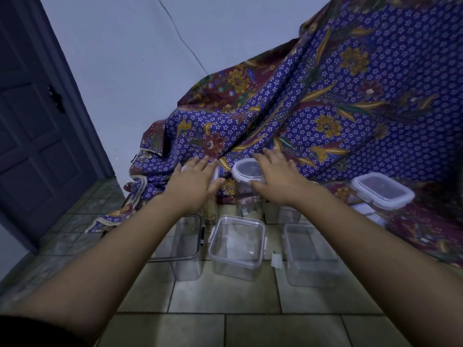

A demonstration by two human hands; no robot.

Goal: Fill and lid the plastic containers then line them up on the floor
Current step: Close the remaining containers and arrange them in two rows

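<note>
A tall round clear container point(246, 186) with a white-rimmed lid stands on the tiled floor against the patterned cloth. My right hand point(278, 179) lies flat beside it, fingers straight, thumb touching its side. My left hand point(198, 181) is spread flat over another tall container point(211, 209), most of which it hides. In front stand three clear open containers: a tall one point(188, 249) at left, a square one with white clips point(238, 246) in the middle, another point(309, 256) at right. A lidded rectangular container point(382, 190) sits at the right.
A blue and maroon batik cloth point(325, 108) drapes over something bulky behind the containers. A dark door point(32, 136) is at the left, a pale wall point(140, 71) behind. Tiled floor point(225, 296) stretches toward me. A small white scrap point(276, 260) lies between containers.
</note>
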